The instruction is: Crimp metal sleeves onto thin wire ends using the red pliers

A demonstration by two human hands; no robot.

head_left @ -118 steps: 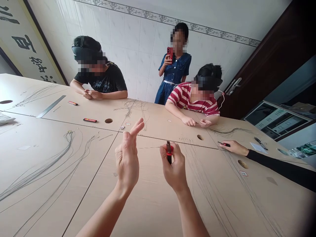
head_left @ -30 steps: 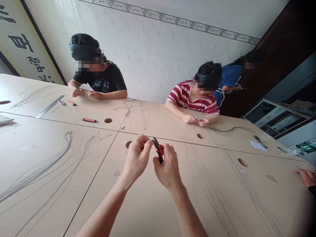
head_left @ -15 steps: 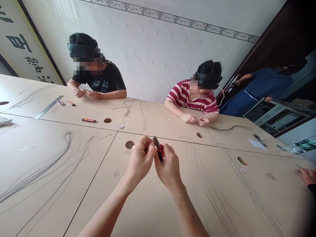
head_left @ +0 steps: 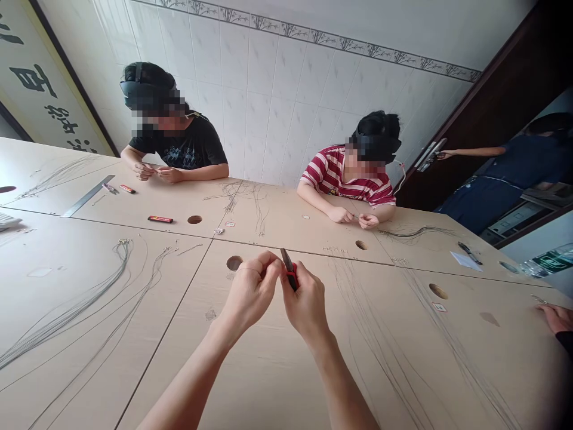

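My right hand (head_left: 307, 295) is closed around a pair of pliers (head_left: 290, 275) with red-and-black handles, dark jaws pointing up and away from me. Close beside it, my left hand (head_left: 255, 283) pinches thumb against fingers near the pliers. A thin strand shows across the back of that hand; whatever sits between its fingertips is too small to make out. Both hands are held over the tabletop (head_left: 250, 382). To the left lies a bundle of thin grey cords (head_left: 102, 286) with small metal ends. More thin cords (head_left: 371, 334) stretch along the table to the right.
Across the table sit a person in black (head_left: 179, 149) and a person in red stripes (head_left: 349, 179), both handling small items. A steel ruler (head_left: 89, 194), a red-and-black box cutter (head_left: 160, 219) and a plastic bottle (head_left: 550, 261) lie about. Round holes (head_left: 234, 263) pierce the tabletop. Another person's hand (head_left: 557, 316) rests at right.
The pliers have turned slightly in my right hand, and my hands stay close together. At the back right, the person in blue has moved rightward and the dark door has swung further across.
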